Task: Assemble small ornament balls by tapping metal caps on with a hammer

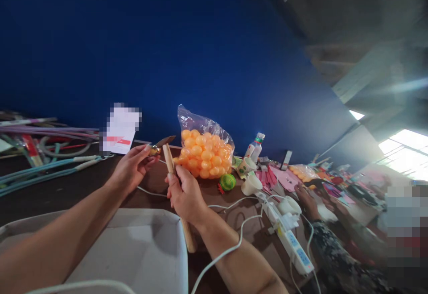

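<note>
My left hand (133,167) is closed with its fingertips on a small gold-coloured thing that has a flat brown pointed piece (166,141); its exact kind is unclear. My right hand (184,192) is wrapped round a pale wooden stick (169,158), whose upper end leans close to the brown piece. The stick's lower end (189,240) shows below my right wrist, near the tray. Just behind my right hand stands a clear plastic bag (212,126) full of orange balls (205,155).
A white tray (183,227) sits under my forearms. Blue and purple cords (63,169) lie left, near a propped phone (122,129). To the right are a green roll (227,182), white cups (251,184), a bottle (256,147), a power strip (296,245) with cables, and another person's hand (306,201).
</note>
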`<state>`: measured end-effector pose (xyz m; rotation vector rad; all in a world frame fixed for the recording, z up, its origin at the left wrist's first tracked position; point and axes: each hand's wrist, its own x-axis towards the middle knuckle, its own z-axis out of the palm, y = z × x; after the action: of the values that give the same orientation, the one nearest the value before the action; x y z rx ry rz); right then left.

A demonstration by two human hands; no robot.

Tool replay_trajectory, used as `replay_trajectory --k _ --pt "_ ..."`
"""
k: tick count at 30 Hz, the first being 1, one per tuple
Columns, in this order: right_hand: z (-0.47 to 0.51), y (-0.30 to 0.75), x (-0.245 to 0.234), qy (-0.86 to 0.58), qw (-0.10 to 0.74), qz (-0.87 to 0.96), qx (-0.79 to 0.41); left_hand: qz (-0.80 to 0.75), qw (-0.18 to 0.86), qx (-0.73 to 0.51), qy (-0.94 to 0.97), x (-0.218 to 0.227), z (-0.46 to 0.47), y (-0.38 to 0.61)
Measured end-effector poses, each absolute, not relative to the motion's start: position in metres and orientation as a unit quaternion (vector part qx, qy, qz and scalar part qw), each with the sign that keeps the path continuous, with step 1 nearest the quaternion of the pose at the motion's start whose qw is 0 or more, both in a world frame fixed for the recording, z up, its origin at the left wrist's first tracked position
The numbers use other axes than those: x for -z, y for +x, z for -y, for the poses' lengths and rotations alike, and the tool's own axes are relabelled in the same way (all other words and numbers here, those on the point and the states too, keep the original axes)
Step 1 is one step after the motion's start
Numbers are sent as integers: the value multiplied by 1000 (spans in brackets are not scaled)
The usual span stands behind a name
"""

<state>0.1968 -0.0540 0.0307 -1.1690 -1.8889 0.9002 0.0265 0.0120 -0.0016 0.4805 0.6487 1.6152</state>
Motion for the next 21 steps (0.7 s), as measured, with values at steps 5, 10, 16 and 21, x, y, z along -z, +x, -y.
replay_trajectory --k 5,10,16,21 --pt "57 195 -34 -444 382 718 -376 -267 624 -704 209 0 -11 26" --pt "61 195 -38 -440 398 715 -371 -250 625 -711 206 0 -11 27" --pt "63 196 -37 -439 374 743 -340 -242 624 -714 207 1 -11 27" --pt "63 197 -38 -441 363 753 -327 -251 624 -712 204 -1 -10 27"
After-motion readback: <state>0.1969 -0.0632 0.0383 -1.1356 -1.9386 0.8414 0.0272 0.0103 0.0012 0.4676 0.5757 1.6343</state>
